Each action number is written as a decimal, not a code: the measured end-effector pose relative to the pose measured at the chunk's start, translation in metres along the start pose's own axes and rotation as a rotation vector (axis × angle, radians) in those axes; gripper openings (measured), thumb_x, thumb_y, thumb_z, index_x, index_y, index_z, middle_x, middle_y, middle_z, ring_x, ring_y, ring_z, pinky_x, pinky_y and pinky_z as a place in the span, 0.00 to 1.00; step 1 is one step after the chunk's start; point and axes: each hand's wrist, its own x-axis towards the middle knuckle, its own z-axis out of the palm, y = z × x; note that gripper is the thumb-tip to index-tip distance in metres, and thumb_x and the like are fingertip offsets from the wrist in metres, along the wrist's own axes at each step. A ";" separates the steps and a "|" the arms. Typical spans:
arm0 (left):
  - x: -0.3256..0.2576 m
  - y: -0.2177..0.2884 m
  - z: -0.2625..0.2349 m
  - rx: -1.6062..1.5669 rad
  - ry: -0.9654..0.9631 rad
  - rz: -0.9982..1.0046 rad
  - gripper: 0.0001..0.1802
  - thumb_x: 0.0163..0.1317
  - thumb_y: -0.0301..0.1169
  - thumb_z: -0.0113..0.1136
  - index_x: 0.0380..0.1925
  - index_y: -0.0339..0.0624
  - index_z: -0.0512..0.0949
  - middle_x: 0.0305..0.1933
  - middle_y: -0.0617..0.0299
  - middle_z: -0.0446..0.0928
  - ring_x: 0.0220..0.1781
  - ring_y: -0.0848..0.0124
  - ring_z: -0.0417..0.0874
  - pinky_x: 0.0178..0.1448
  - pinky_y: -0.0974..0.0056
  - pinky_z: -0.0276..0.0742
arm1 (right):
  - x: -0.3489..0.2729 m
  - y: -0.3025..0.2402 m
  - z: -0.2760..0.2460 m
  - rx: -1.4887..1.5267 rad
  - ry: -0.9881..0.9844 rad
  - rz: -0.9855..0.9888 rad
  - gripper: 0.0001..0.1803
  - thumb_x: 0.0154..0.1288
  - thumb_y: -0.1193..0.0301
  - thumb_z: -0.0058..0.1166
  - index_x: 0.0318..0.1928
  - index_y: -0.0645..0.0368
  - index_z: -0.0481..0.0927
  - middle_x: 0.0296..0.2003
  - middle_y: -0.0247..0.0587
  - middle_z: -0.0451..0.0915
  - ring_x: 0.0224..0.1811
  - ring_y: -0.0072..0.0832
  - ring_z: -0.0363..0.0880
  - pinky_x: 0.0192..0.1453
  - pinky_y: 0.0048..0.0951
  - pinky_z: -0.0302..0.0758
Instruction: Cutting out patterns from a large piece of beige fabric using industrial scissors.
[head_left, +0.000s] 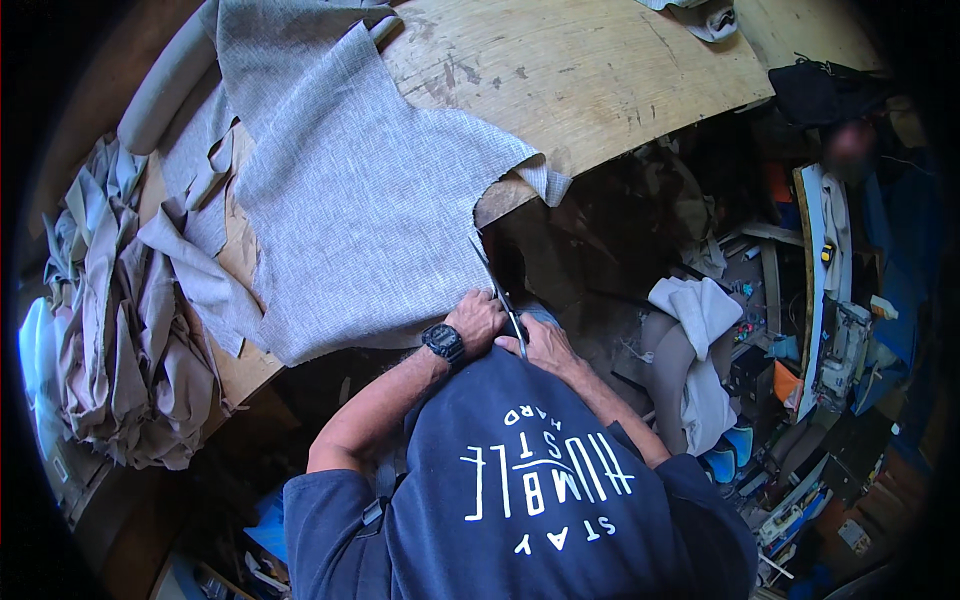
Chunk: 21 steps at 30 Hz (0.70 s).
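A large piece of light grey woven fabric point(350, 200) lies over the table and hangs past its near edge. My left hand point(476, 319), with a black watch on its wrist, is closed on the fabric's near right corner. Beside it, my right hand point(548, 347) grips a pair of scissors point(504, 299) by the handles. The blades point away from me along the fabric's right edge. Where they meet the cloth, the fabric looks curved and frayed. Part of the scissors' handles is hidden by my right fingers.
The wooden table point(580, 70) curves across the top, with a fabric roll point(175, 95) at far left. Draped cloth scraps point(130, 330) crowd the left side. On the right, a cloth-covered piece point(695, 330) and a sewing machine point(845, 350) stand among cluttered tools.
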 end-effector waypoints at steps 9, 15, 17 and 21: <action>-0.002 -0.001 -0.005 0.010 -0.042 0.007 0.10 0.59 0.32 0.58 0.38 0.46 0.84 0.41 0.59 0.81 0.50 0.61 0.78 0.55 0.56 0.71 | 0.007 0.009 0.016 0.082 0.010 0.064 0.35 0.64 0.40 0.60 0.44 0.65 0.78 0.37 0.65 0.83 0.41 0.59 0.84 0.45 0.54 0.77; -0.003 -0.001 -0.010 -0.016 -0.069 -0.003 0.11 0.60 0.33 0.57 0.40 0.46 0.85 0.43 0.58 0.81 0.51 0.61 0.78 0.57 0.56 0.71 | 0.008 -0.011 -0.005 0.059 -0.003 0.052 0.33 0.64 0.41 0.60 0.44 0.63 0.78 0.38 0.64 0.84 0.42 0.58 0.84 0.46 0.53 0.77; -0.002 -0.006 -0.010 -0.034 -0.068 -0.011 0.12 0.60 0.33 0.57 0.40 0.46 0.85 0.43 0.58 0.81 0.51 0.60 0.78 0.57 0.56 0.71 | 0.014 -0.015 -0.012 -0.034 0.003 0.031 0.36 0.63 0.38 0.60 0.45 0.62 0.77 0.38 0.63 0.84 0.44 0.59 0.83 0.47 0.54 0.76; -0.005 -0.017 0.011 -0.099 0.027 0.063 0.12 0.62 0.33 0.55 0.41 0.45 0.84 0.46 0.57 0.80 0.53 0.59 0.77 0.59 0.55 0.71 | 0.022 -0.017 -0.018 0.053 -0.070 0.033 0.34 0.65 0.40 0.60 0.46 0.63 0.75 0.36 0.61 0.83 0.42 0.57 0.82 0.47 0.53 0.74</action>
